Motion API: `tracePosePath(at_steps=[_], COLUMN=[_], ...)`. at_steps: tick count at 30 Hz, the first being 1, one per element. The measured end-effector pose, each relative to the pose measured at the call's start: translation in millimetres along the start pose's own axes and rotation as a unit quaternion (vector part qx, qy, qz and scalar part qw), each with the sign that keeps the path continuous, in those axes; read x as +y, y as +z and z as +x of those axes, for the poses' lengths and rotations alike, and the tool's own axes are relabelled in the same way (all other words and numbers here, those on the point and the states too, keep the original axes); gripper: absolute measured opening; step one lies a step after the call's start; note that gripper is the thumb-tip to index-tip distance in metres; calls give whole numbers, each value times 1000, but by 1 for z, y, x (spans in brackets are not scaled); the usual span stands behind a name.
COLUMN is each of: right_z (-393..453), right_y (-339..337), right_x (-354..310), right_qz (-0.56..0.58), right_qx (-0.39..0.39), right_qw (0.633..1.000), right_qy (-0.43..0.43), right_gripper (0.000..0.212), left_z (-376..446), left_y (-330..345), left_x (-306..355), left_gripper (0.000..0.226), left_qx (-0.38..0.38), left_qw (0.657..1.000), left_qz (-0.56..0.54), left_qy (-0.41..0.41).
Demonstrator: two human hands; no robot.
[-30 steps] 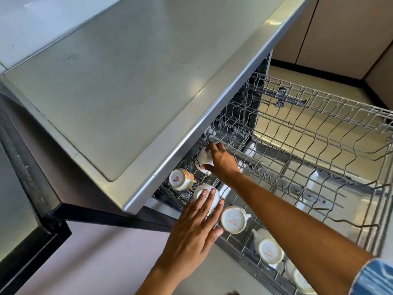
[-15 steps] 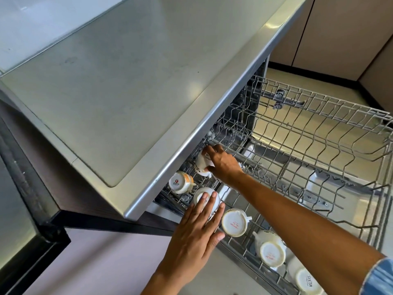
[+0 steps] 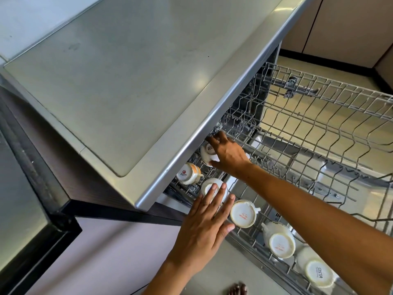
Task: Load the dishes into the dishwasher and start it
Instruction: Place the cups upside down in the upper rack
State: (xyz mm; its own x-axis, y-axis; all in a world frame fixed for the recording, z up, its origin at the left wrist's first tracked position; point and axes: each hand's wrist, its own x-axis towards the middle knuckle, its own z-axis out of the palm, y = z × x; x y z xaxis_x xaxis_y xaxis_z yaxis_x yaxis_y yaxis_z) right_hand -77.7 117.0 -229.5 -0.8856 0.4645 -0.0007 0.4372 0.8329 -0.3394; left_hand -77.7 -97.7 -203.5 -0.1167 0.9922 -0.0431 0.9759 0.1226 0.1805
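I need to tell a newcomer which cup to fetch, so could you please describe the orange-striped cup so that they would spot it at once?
Find the steel countertop; the dishwasher's wire rack slides out beneath its edge. Upturned cups run along the rack's near side, and this cup lies tucked just under the counter's lip. It alone has orange bands on its side and a red logo on its base.

counter: steel top (image 3: 131, 81) | cabinets: beige doors (image 3: 340, 24) | floor: pale tile (image 3: 212, 271) | light: bright

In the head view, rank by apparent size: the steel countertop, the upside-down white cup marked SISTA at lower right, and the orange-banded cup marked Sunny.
1. Grey steel countertop, by far the largest.
2. Upside-down white SISTA cup.
3. Orange-banded Sunny cup.
The SISTA cup sits nearer the camera, so the cups' true sizes may be alike.
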Motion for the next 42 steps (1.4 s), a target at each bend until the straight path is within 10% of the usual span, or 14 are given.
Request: tracePosePath(at_steps=[13,31,42], right_z=[-3,14,4], right_y=[-27,15,19], right_x=[13,27,36], right_qz=[206,130,23], right_qx=[52,-42,-95], right_qw=[976,991,994], right_qy=[48,5,-57], right_gripper=[60,50,87], left_z=[3,9,10], left_y=[-12,-10,-6], left_x=[-8,-8,-10], left_gripper=[54,54,54], left_qx=[-22,4,-5], left_qw=[998,999,1000], left_qz=[-44,-31,-23], left_qy=[31,19,18])
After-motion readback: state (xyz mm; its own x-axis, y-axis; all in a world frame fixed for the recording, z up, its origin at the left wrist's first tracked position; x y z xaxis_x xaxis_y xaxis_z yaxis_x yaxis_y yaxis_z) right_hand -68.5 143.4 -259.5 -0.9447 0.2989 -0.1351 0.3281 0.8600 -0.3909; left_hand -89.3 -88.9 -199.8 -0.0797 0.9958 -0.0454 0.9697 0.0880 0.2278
